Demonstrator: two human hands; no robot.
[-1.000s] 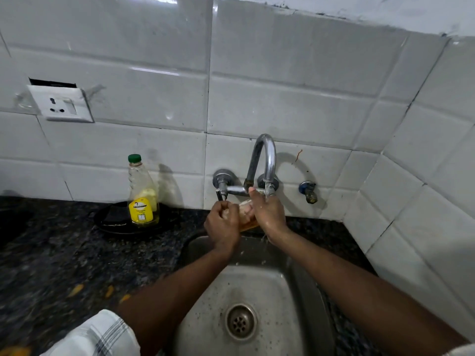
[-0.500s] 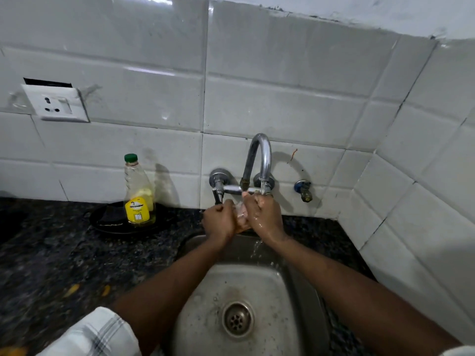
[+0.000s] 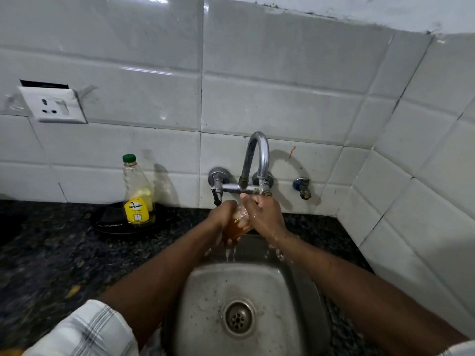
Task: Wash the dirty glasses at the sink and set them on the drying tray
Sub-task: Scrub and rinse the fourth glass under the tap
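A small clear drinking glass [image 3: 237, 223], amber-tinted at its base, sits between two bare hands under the running curved chrome tap [image 3: 257, 155], above the far edge of the steel sink [image 3: 257, 278]. The left grip [image 3: 222, 214] curls round its left side and the right grip [image 3: 262, 214] wraps its right; both are closed on it. Water drips into the sink. Left of it, on the dark speckled stone table [image 3: 38, 253], a clear green-capped bottle with a yellow label [image 3: 137, 194] stands in a black dish [image 3: 113, 228].
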